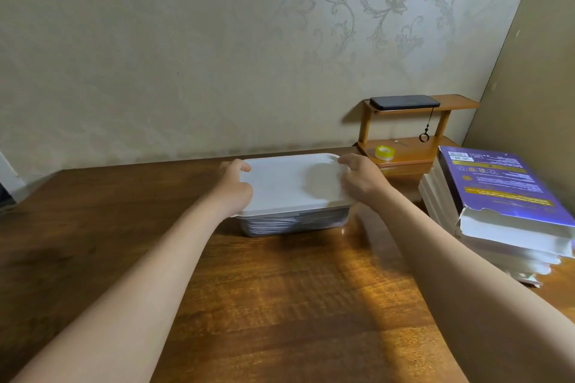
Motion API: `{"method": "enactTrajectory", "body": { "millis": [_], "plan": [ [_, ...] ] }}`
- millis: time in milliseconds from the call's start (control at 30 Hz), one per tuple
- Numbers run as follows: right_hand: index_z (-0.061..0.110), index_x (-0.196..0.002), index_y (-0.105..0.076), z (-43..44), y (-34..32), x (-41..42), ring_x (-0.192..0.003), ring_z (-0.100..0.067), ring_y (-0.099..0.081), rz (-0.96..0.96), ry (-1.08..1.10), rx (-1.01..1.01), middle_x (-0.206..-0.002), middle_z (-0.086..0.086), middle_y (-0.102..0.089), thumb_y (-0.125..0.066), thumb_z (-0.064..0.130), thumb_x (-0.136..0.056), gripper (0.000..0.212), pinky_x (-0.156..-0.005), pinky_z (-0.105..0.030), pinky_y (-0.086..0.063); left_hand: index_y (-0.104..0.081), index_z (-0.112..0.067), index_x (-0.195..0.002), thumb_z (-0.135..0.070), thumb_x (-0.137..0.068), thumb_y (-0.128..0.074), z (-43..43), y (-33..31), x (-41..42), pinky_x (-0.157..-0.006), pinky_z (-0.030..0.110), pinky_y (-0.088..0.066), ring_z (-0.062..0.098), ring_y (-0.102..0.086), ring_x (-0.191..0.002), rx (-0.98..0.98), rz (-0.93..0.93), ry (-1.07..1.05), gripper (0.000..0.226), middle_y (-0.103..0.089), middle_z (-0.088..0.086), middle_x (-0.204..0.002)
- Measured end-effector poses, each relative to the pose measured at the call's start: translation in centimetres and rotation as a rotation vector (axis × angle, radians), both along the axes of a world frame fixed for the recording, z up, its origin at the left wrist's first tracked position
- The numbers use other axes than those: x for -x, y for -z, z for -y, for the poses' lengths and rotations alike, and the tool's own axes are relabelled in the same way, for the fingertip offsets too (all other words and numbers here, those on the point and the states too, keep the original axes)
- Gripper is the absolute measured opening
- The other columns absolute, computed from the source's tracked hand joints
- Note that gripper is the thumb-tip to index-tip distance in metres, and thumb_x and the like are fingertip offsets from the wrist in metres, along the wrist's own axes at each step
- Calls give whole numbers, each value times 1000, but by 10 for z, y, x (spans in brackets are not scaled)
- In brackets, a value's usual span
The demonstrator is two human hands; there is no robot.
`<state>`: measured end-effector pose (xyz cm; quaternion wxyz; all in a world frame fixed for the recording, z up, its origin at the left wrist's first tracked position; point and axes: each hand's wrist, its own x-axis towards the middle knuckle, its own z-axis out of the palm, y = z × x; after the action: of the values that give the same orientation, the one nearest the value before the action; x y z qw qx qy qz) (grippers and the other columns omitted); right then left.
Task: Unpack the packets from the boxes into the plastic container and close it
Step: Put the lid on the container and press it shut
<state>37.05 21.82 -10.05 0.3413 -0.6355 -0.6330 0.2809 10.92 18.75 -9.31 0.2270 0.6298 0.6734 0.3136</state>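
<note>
Apparently nearly complete: packets (273, 224) fill the container (342, 216) at centre frame, while the left hand (235, 186) and right hand (357, 179) curl round the ends of the lid (289, 186), seating it.

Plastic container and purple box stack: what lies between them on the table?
The head view shows bare table there; only the forearm of the right hand, gripping the plastic container, crosses above it.

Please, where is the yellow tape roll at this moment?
In the head view the yellow tape roll lies right of centre, on the lower board of the small wooden shelf, under the black phone, just beyond the right hand.
</note>
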Motion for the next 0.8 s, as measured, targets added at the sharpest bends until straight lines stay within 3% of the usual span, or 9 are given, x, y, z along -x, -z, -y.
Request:
{"method": "enactTrajectory", "body": {
  "millis": [100, 200, 300, 433, 533, 700, 800],
  "plan": [
    [6, -134, -57, -19, -9, 6, -129, -32, -51, 264, -79, -16, -137, -14, -55, -44, 12, -90, 46, -103, -35, -43, -33, -18, -156, -23, -101, -37, -14, -9, -6, -122, 42, -24, 22, -16, -154, 25, -258, 95, 55, -17, 3, -168],
    [10, -139, -49, -38, -13, 15, -139, -26, -40, 465, -142, 29, -148, -8, -46, -38, 26, -97, 46, -114, -47, -34, -16, -21, -162, -37, -105, -27, -28, -13, -17, -125, 45, -7, 23, 3, -157, 127, -465, 174, 60, 0, 4, -171],
    [14, -136, -49, -51, -13, 21, -142, -25, -33, 598, -182, 69, -150, -4, -43, -31, 35, -101, 45, -115, -54, -29, -9, -21, -163, -45, -105, -19, -43, -9, -20, -125, 48, 0, 26, 9, -156, 199, -578, 188, 64, 6, 7, -170],
    [16, -125, -52, -64, -7, 21, -137, -24, -36, 641, -190, 104, -145, -3, -48, -26, 42, -101, 44, -112, -55, -32, -4, -23, -163, -49, -103, -17, -58, -3, -15, -126, 46, -2, 26, 9, -156, 243, -592, 170, 66, 5, 6, -171],
    [11, -124, -50, -71, -1, 21, -136, -25, -35, 591, -194, 89, -144, -7, -48, -27, 40, -102, 43, -114, -47, -30, -2, -25, -163, -50, -104, -16, -58, -3, -15, -124, 45, -1, 24, 10, -156, 257, -570, 172, 66, 5, 3, -171],
    [5, -146, -36, -73, 2, 20, -149, -27, -22, 608, -245, 82, -159, -10, -33, -24, 38, -106, 53, -123, -40, -16, -2, -26, -163, -51, -104, -15, -56, -4, -16, -124, 45, -3, 23, 9, -157, 262, -574, 172, 65, 5, 1, -171],
    [8, -158, -14, -62, -1, 20, -155, -25, -3, 647, -260, 100, -168, -7, -10, -21, 43, -107, 62, -124, -38, -3, 1, -27, -163, -56, -103, -13, -53, -4, -16, -124, 45, -1, 23, 11, -156, 268, -605, 170, 67, 8, 2, -171]
  ]
}}
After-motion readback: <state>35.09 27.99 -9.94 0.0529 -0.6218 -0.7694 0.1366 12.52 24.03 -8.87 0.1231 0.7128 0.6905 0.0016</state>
